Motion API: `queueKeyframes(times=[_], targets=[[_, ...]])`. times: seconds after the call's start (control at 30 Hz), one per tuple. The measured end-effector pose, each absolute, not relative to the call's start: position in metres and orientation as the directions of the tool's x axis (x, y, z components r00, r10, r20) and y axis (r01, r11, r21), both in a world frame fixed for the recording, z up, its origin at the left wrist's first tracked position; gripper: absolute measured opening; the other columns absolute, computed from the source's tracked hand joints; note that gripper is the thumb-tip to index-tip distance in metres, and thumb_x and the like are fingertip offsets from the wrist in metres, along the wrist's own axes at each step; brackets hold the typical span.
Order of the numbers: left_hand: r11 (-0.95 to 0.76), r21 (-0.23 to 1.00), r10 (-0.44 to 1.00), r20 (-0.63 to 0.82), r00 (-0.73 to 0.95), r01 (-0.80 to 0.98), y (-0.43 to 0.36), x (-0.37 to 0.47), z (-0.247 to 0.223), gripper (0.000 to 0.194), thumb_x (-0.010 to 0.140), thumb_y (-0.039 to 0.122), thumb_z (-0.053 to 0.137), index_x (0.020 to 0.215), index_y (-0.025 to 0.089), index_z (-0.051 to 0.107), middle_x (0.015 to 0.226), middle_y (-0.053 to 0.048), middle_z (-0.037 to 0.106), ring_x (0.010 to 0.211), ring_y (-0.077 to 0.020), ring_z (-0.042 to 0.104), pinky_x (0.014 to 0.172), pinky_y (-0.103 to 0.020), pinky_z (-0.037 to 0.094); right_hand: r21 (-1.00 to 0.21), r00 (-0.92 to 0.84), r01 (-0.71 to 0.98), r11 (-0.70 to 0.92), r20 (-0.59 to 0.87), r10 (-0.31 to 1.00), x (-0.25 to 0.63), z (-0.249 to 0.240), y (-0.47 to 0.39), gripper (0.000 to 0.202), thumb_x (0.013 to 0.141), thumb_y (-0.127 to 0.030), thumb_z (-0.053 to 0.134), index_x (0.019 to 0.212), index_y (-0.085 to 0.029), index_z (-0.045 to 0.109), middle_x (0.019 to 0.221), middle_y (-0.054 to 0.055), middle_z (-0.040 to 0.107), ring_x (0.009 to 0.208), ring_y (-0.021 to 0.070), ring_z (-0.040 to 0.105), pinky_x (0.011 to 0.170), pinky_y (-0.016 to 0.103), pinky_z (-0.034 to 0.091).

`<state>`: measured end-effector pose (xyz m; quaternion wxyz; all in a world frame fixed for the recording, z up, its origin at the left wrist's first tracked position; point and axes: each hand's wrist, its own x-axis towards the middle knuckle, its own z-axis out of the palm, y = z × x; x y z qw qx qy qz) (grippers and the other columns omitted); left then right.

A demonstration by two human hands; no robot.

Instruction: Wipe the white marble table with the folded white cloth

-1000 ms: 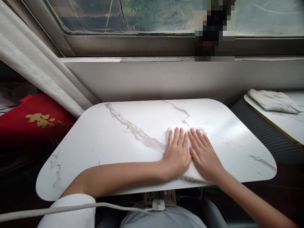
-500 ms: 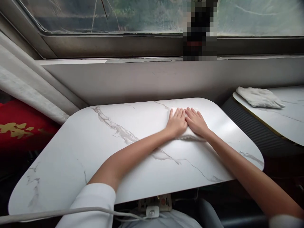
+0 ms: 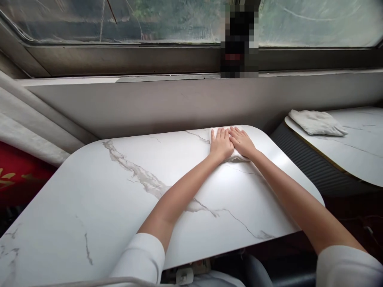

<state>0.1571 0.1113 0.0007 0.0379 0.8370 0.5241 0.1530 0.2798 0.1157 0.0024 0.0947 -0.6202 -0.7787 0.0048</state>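
A wall (image 3: 134,105) bounds our counter (image 3: 119,227) beyond, with a curtain (image 3: 26,119) left and a rumpled cloth (image 3: 317,122) on another counter (image 3: 359,151) right. Our left hand (image 3: 222,145) and right hand (image 3: 242,142), fingers (image 3: 219,133) outstretched, press the white cloth (image 3: 236,158) flat, nearer the far edge than before.

Two bare arms stretched inward from the bottom of the frame, the left forearm (image 3: 179,194) bent at the elbow, the right forearm (image 3: 284,191) straighter. Just right of center, the left hand (image 3: 222,144) and right hand (image 3: 243,143) lay palms down, fingers extended, apparently touching.
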Motion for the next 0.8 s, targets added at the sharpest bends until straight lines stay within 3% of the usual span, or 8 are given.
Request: queueKeyframes(times=[0.3,0.47,0.63,0.8], targets=[[-0.634,0.188,0.772,0.223,0.596,0.751,-0.027,0.181,0.006,0.059,0.093,0.029,0.023,0.142,-0.003,0.026,0.150,-0.018,0.025,0.140,-0.0303,0.014,0.114,-0.053,0.006,-0.098,-0.174,0.976,0.193,0.173,0.969,0.323,-0.004,-0.042,0.053,0.096,-0.032,0.014,0.148,-0.023,0.019,0.153,0.001,0.025,0.141,0.0162,0.015,0.113,0.044,0.021],[-0.755,0.163,0.655,0.215,0.724,0.635,-0.076,0.193,0.012,0.061,0.093,0.032,0.023,0.142,-0.004,0.025,0.150,-0.019,0.025,0.140,-0.0321,0.013,0.114,-0.054,0.010,-0.039,-0.111,0.992,0.122,0.220,0.969,0.342,-0.009,-0.114,0.054,0.095,-0.029,0.016,0.149,-0.021,0.014,0.153,0.004,0.024,0.141,0.0207,0.017,0.112,0.048,0.025],[-0.779,0.167,0.627,0.208,0.751,0.604,-0.069,0.211,0.011,0.060,0.093,0.031,0.023,0.143,-0.004,0.024,0.150,-0.018,0.024,0.140,-0.0328,0.013,0.114,-0.054,0.010,-0.040,-0.042,0.998,0.050,0.183,0.982,0.361,-0.009,-0.111,0.054,0.095,-0.029,0.013,0.148,-0.019,0.020,0.152,0.006,0.026,0.140,0.0209,0.018,0.111,0.047,0.026],[-0.727,0.199,0.687,0.197,0.700,0.657,-0.008,0.234,0.006,0.058,0.093,0.028,0.021,0.143,-0.002,0.025,0.151,-0.016,0.024,0.140,-0.0285,0.015,0.114,-0.052,0.005,0.006,-0.051,0.999,0.051,0.117,0.992,0.377,-0.002,-0.039,0.054,0.095,-0.029,0.016,0.147,-0.016,0.026,0.151,0.009,0.028,0.139,0.0229,0.021,0.111,0.048,0.024]])
